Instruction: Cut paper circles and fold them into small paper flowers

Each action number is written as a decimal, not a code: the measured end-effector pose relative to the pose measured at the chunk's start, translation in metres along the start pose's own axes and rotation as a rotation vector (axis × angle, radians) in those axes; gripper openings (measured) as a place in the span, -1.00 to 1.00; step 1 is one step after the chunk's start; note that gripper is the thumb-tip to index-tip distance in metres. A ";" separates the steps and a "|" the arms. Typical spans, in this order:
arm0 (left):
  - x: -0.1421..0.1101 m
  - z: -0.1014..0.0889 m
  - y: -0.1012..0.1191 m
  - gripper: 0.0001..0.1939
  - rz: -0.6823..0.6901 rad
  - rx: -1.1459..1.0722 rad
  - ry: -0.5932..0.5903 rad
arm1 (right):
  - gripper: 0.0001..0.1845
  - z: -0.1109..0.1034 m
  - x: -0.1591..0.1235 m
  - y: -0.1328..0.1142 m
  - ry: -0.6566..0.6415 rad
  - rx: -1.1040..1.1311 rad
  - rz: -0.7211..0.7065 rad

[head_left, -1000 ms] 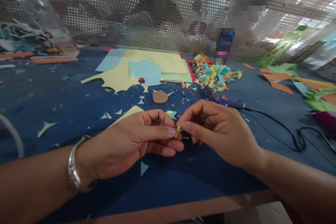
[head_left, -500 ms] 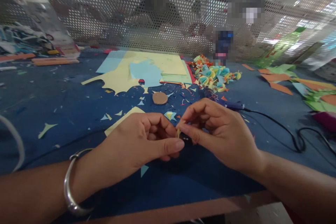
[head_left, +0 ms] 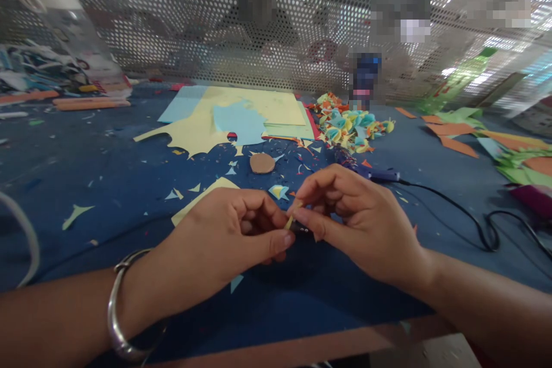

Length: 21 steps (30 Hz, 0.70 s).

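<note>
Over the near middle of the blue tabletop, my left hand (head_left: 252, 227) and my right hand (head_left: 351, 218) meet fingertip to fingertip. A small yellow paper piece (head_left: 290, 222) is pinched between them, its lower end at the left thumb and its upper end at the right thumb and forefinger. Just below the right fingertips shows part of a dark object (head_left: 304, 230) with two pale dots, too hidden to name. A small blue-and-yellow paper piece (head_left: 279, 192) lies beyond the hands. Farther off is a flat brown disc (head_left: 262, 163).
Cut yellow paper (head_left: 196, 129) and blue paper (head_left: 240, 121) lie at the back, beside a pile of folded paper pieces (head_left: 351, 126). A purple corded tool (head_left: 383, 175) rests behind my right hand. A clear bottle (head_left: 84, 40) stands back left; orange scraps (head_left: 455, 129) lie right.
My left fingertips have shifted slightly left, and the yellow paper piece now slants and shows more between both hands. The right hand has barely moved.
</note>
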<state>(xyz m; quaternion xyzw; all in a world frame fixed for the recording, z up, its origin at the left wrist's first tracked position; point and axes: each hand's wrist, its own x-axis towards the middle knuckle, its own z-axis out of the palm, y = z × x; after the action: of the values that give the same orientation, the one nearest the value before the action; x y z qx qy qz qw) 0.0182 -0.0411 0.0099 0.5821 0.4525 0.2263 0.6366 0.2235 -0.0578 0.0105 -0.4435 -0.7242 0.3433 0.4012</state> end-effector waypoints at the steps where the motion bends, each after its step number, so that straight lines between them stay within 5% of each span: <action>1: 0.000 0.000 0.000 -0.82 -0.003 -0.005 -0.001 | -0.87 0.000 0.000 0.000 0.002 0.004 0.001; 21: -0.001 0.000 -0.001 -0.80 0.008 -0.052 0.010 | -0.84 -0.001 -0.001 0.002 -0.041 0.055 0.006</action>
<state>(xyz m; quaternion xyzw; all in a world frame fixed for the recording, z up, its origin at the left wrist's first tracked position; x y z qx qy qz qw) 0.0179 -0.0418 0.0093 0.5663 0.4470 0.2434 0.6483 0.2257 -0.0577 0.0093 -0.4272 -0.7213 0.3733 0.3972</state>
